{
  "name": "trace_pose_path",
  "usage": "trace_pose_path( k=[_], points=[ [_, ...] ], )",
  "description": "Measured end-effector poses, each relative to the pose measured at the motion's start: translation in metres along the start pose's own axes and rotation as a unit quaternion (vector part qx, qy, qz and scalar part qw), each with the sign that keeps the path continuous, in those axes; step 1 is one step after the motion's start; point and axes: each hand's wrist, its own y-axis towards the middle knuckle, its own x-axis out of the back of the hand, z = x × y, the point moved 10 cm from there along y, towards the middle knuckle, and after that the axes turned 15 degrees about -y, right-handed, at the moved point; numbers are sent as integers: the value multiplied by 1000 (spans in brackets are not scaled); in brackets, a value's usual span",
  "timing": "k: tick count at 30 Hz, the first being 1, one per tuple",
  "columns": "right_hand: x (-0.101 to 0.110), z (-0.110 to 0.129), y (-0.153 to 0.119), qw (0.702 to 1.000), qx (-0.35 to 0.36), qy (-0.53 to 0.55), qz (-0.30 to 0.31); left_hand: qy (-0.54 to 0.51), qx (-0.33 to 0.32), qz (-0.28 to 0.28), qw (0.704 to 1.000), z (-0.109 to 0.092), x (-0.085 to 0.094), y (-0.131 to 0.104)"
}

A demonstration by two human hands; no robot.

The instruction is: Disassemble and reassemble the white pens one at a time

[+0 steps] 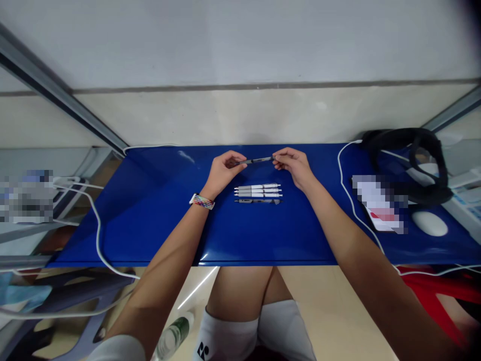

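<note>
Between my two hands a dark grey pen (259, 160) is held level, just above the far part of the blue table. My left hand (227, 169) pinches its left end, and my right hand (293, 164) pinches its right end between thumb and fingers. Below it, white pens with grey grips (259, 190) lie side by side in a small stack of rows. Another dark pen (258, 201) lies parallel to them on the near side. The ends of the held pen are partly covered by my fingers.
To the right on the blue table (150, 220) are a phone (379, 205), a white mouse (430, 223), a black strap-like headset (409, 155) and a white cable (341, 170). A wall stands behind the table. A plastic bottle (175, 333) lies on the floor.
</note>
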Motion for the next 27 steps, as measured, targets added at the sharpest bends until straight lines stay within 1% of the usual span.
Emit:
trace_pose_path(
  k=[4, 6, 14, 17, 20, 23, 27],
  points=[
    [-1, 3, 0, 1000, 14, 2, -2, -34, 54, 6, 998, 12, -1, -1],
    [-1, 3, -1, 1000, 18, 2, -2, -38, 66, 1, 997, 15, 1, -1],
    [-1, 0, -1, 1000, -2, 1, 9, -35, 29, -13, 999, 7, 4, 1],
    [-1, 1, -2, 1000, -4, 8, 6, -44, 28, -17, 999, 5, 3, 1],
    [-3, 5, -4, 999, -1, 44, 4, -56, 33, -25, 998, 5, 2, 0],
    [-10, 12, -7, 996, 7, 84, 12, -58, 30, -46, 997, 2, 4, 0],
    [-27, 19, -12, 985, -7, 159, 62, -68, 8, -77, 995, -2, 10, 0]
  ],
)
